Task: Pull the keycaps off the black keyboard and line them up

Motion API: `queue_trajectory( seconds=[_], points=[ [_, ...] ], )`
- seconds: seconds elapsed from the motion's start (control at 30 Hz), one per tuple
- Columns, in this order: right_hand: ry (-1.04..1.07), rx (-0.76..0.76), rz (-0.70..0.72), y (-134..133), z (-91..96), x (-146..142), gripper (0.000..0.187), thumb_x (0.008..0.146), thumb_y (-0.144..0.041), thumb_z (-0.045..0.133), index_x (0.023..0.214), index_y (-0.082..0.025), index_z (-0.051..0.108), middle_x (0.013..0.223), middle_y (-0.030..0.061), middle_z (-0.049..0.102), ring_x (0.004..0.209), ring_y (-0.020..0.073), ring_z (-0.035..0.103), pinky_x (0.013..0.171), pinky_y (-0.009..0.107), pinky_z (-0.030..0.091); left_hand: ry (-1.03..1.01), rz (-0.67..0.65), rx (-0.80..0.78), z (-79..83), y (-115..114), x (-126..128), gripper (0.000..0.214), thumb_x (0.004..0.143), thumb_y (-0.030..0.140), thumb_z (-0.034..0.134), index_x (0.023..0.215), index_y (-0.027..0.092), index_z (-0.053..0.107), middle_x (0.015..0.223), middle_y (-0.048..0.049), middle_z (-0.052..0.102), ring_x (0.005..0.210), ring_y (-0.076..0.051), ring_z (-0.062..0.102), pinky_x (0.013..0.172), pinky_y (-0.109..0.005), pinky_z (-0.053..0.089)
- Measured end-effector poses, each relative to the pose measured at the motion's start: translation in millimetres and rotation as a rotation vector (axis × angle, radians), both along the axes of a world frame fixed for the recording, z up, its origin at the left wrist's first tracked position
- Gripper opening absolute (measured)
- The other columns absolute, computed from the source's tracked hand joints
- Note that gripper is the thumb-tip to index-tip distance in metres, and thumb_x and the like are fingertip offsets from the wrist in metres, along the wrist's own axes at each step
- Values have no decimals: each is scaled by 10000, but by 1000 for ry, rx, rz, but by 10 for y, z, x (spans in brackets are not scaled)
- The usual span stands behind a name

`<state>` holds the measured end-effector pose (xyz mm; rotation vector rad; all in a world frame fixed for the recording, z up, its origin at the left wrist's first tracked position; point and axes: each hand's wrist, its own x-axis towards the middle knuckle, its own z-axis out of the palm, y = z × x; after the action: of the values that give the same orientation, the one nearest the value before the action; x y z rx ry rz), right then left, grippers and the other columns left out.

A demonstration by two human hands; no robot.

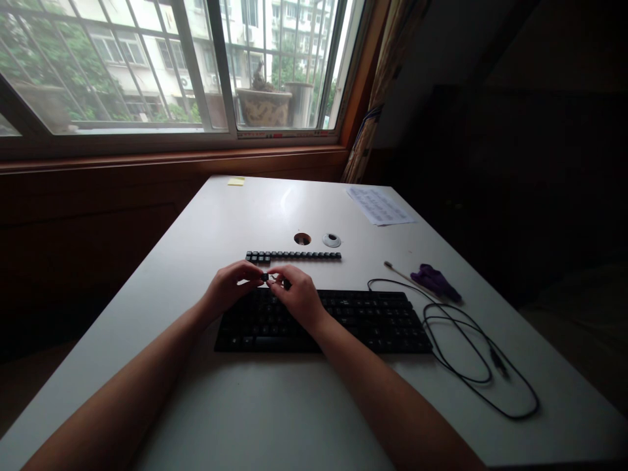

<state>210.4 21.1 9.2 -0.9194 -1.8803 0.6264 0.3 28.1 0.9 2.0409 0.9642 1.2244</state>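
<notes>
A small black keycap [265, 277] is pinched between the fingertips of both hands, just above the keyboard's far edge. My left hand [230, 286] grips it from the left with thumb and fingers closed. From the other side, my right hand [297, 294] closes thumb and index finger at the keycap. A small dark thing [287, 284] shows under the right fingers, too unclear to name. Beneath the hands lies a black keyboard [373, 324], partly covered by them. Beyond the fingers, loose black keycaps [299, 255] stand in a long row, with a shorter row at its left end.
The keyboard's black cable [471, 320] lies coiled at the right, by a purple cloth [434, 281] and a thin stick-like tool [402, 273]. Farther back are a table hole [302, 239], a round grommet cover [331, 241], printed paper [380, 206] and a yellow note [236, 181].
</notes>
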Motion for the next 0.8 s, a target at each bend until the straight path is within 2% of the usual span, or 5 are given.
queue_trajectory(
  seconds=[0.33, 0.8],
  points=[
    [-60, 4, -41, 5, -10, -10, 169, 844, -206, 666, 1010, -209, 696, 867, 22, 676, 798, 160, 623, 794, 285, 479, 42, 93, -10, -96, 34, -23, 216, 823, 320, 734, 945, 169, 640, 865, -36, 719, 783, -165, 703, 751, -302, 621],
    [-122, -20, -85, -2, -21, -11, 158, 860, -231, 659, 1012, -209, 695, 888, 26, 681, 805, 158, 623, 806, 277, 475, 56, 67, -17, -109, 36, -9, 178, 853, 295, 703, 959, 170, 633, 876, -30, 699, 787, -146, 687, 752, -293, 619]
  ],
)
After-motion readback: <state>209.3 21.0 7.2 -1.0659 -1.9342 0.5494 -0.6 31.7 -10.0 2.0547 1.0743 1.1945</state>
